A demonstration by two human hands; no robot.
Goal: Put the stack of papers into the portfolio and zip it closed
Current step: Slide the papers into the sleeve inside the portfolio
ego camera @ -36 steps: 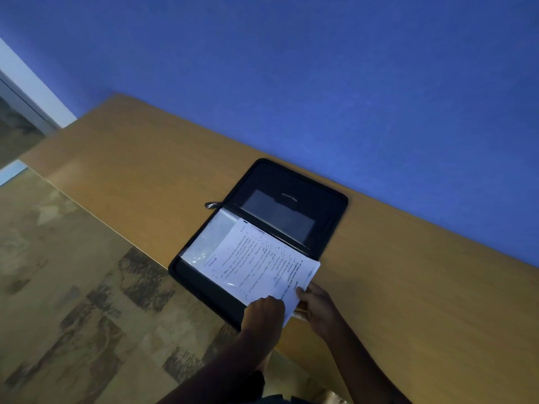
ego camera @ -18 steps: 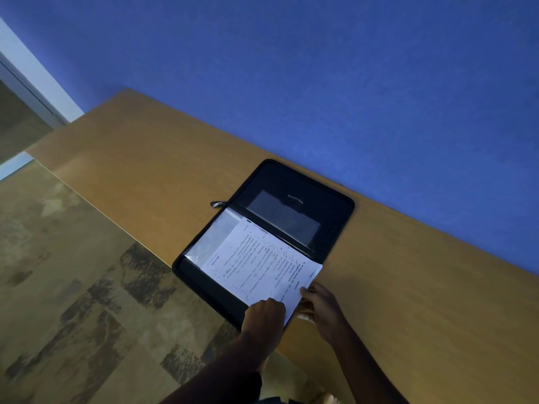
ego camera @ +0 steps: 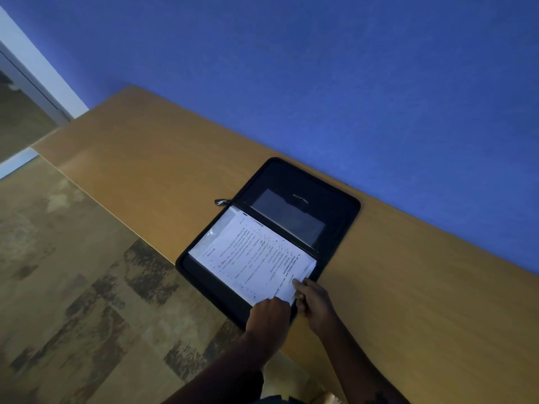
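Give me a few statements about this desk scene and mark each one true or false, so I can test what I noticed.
1. The black portfolio lies open on the wooden table. True.
2. The stack of papers sits on the half of the portfolio nearer the wall. False: it lies on the half nearer the person; the far half shows only a dark pocket.
3. Both hands are at the near corner of the papers. True: the left hand and the right hand meet there.
4. The zipper pull is hidden under the papers. False: it sticks out at the portfolio's left side, on the table.
5. The wall behind the table is blue. True.
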